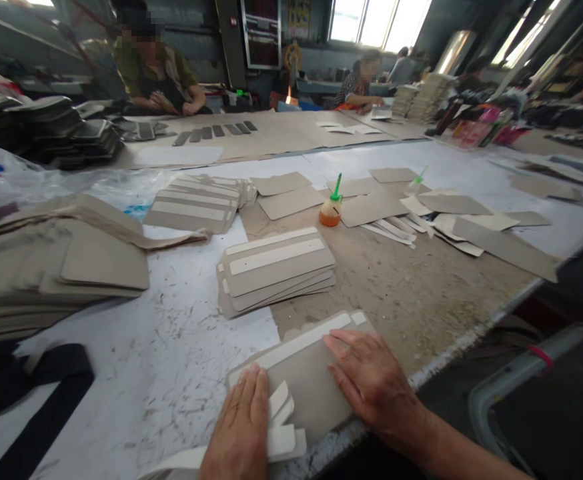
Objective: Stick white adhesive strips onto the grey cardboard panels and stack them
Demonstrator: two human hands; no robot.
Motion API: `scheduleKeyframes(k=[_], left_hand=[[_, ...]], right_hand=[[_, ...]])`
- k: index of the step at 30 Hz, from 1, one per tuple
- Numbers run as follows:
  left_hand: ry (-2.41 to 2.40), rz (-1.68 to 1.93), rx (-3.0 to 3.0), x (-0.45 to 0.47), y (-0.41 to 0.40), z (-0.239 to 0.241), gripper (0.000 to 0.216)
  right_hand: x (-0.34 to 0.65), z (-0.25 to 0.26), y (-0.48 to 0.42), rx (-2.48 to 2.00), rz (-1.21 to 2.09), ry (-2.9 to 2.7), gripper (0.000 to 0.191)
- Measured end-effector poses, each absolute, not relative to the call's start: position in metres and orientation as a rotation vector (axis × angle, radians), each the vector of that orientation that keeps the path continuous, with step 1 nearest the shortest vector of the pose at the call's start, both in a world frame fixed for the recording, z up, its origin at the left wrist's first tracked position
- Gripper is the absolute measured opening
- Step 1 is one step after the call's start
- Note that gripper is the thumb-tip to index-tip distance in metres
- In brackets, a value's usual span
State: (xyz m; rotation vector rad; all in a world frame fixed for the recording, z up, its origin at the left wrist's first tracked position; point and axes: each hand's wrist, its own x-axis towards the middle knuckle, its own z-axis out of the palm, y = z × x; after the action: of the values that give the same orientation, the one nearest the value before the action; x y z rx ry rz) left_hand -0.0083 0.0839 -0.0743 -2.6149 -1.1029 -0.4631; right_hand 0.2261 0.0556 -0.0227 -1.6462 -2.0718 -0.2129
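Grey panel (311, 383) at the near edge of a cluttered worktable (171, 353), lying flat beneath a worker's two bare hands. A pale strip (301, 345) runs along the panel's far edge. The left hand (244, 420) rests palm down at the panel's left end, fingers straight and together; loose pale strips (282, 439) poke out beside it — whether it has hold of any, one cannot tell. The right hand (369, 373) is spread, thumb apart from the fingers, its fingertips on the pale strip's right part and nothing gripped. Just beyond sits a neat stack of similar panels (277, 270), and behind it a small bottle (330, 212) of orange liquid with a green nozzle. A taller pile (106, 257) stands at left — across the table, a co-worker in a green top (129, 67) sits near a row of dark pieces (217, 131).
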Motion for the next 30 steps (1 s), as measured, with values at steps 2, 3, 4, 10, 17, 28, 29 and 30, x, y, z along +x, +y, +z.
scheduleKeyframes(k=[2,3,4,10,17,28,29,30], left_hand=[[-1.114,-0.442,-2.631,-0.007,0.083,-0.073,0.048],[-1.127,-0.439,-2.637,-0.007,0.082,-0.072,0.047],[-1.138,-0.442,-2.641,-0.006,0.082,-0.071,0.046],[-1.172,-0.454,-2.610,-0.003,0.080,-0.071,0.047],[-1.225,-0.469,-2.619,-0.001,0.077,-0.073,0.052],[-1.240,-0.549,-2.653,-0.004,0.078,-0.076,0.046],[-1.243,-0.551,-2.651,-0.004,0.079,-0.075,0.046],[-1.242,-0.544,-2.646,-0.004,0.079,-0.073,0.046]], right_hand=[[0.205,-0.030,0.062,-1.655,-0.192,-2.057,0.034],[0.196,-0.034,0.065,-1.652,-0.178,-2.053,0.035],[0.190,-0.039,0.068,-1.642,-0.164,-2.052,0.035],[0.186,-0.049,0.074,-1.570,-0.101,-2.062,0.030],[0.187,-0.046,0.074,-1.543,-0.089,-2.074,0.029],[0.190,-0.045,0.073,-1.550,-0.050,-2.125,0.033],[0.189,-0.044,0.073,-1.565,-0.061,-2.139,0.036],[0.188,-0.043,0.073,-1.585,-0.072,-2.159,0.039]])
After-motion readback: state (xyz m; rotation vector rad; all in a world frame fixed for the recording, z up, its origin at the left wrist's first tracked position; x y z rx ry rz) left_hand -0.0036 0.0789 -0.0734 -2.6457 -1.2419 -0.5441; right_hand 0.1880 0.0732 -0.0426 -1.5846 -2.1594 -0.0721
